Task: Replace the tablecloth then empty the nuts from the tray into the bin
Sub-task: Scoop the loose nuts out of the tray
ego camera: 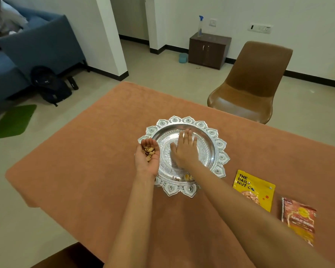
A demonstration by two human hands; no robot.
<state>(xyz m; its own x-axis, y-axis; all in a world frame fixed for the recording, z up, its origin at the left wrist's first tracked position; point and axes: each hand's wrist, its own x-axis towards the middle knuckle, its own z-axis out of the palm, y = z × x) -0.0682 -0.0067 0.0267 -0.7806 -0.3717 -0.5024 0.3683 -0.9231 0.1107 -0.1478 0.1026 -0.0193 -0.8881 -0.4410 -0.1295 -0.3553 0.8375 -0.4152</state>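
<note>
My left hand (147,158) palm-up, loosely open under nut shells (148,150); right hand (184,149) flat, straight-fingered, empty, on the tray (182,120).

Left hand (147,157) cupped palm-up, nut shells (148,150) in palm; right hand (185,149) flat inside silver tray (219,144); orange tablecloth (104,151) over worktop.

The tray (220,157) lies on the tablecloth (89,155), mid-surface. Right of it and nearer lies a packet (253,188), with a second packet (298,219) further right. A chair (255,82) stands behind the far right edge.
</note>
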